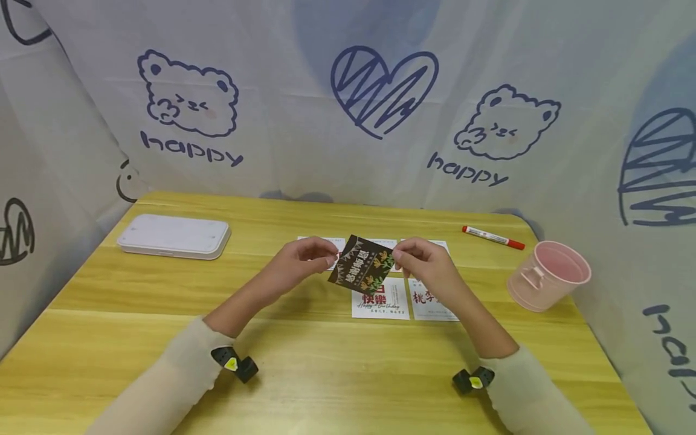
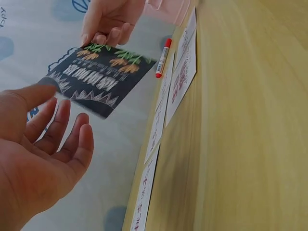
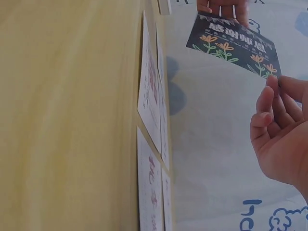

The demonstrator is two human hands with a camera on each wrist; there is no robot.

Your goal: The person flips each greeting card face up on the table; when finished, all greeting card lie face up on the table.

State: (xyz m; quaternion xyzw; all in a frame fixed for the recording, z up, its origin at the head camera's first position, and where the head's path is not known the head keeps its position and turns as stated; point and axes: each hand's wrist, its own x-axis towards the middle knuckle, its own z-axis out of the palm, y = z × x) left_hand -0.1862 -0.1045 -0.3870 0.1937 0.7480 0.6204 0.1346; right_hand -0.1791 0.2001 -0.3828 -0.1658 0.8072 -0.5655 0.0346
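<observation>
A dark card (image 1: 363, 264) with white lettering and orange flowers is held tilted above the table. My right hand (image 1: 429, 266) pinches its flowered corner between thumb and fingers, as the right wrist view (image 3: 284, 130) also shows. At the opposite edge, my left hand (image 1: 304, 266) has its thumb and index tips close to the card; its other fingers are relaxed and apart from it in the left wrist view. Below lie several white cards with red writing, among them a birthday card (image 1: 380, 308) and another card (image 1: 432, 308) beside it, partly hidden by my right hand.
A white case (image 1: 174, 235) rests at the table's back left. A red-capped marker (image 1: 493, 237) lies at the back right, near a pink mug (image 1: 549, 276). Printed cloth (image 1: 304, 133) hangs behind the wooden table (image 1: 304, 374).
</observation>
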